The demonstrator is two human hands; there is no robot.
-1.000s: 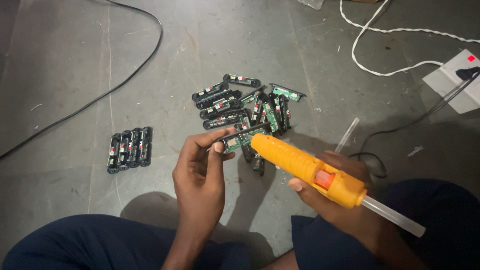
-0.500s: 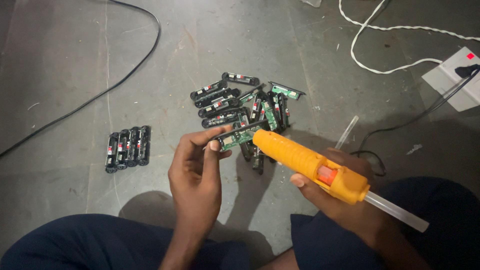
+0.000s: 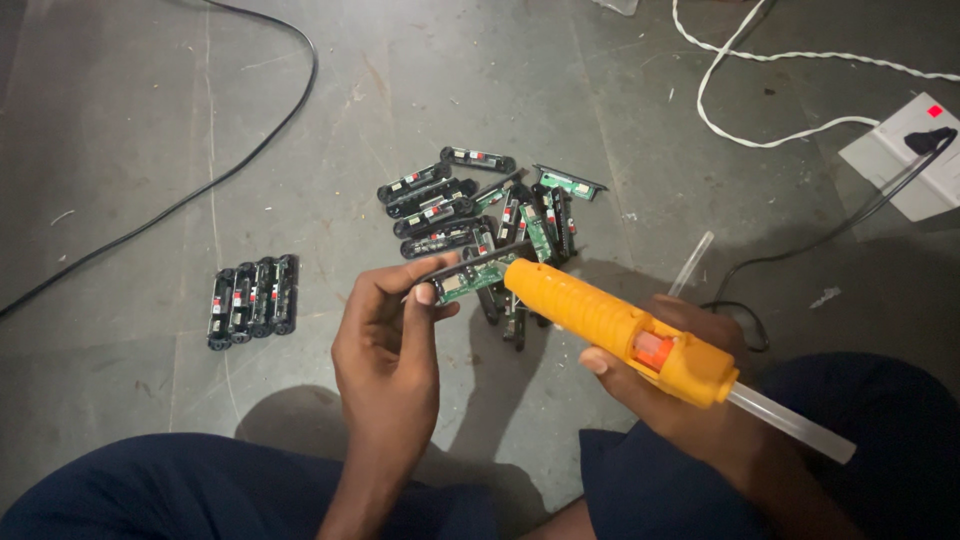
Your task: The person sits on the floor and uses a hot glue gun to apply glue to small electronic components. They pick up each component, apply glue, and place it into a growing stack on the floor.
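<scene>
Seated on a grey concrete floor (image 3: 420, 90), a person works over a scatter of small electronic parts; both forearms run out of the bottom of the frame, and the nozzle tip of the orange glue gun (image 3: 620, 325) is hard to make out where it meets the work. The left hand (image 3: 390, 350) pinches a narrow green circuit board (image 3: 468, 280) between thumb and fingertips, held just above the loose pile of boards (image 3: 480, 215). The right hand (image 3: 680, 385) is wrapped around the gun's grip, its nozzle touching the board's right end. A clear glue stick (image 3: 790, 425) juts from the gun's rear. A row of four finished pieces (image 3: 252, 300) lies well apart, to the left.
</scene>
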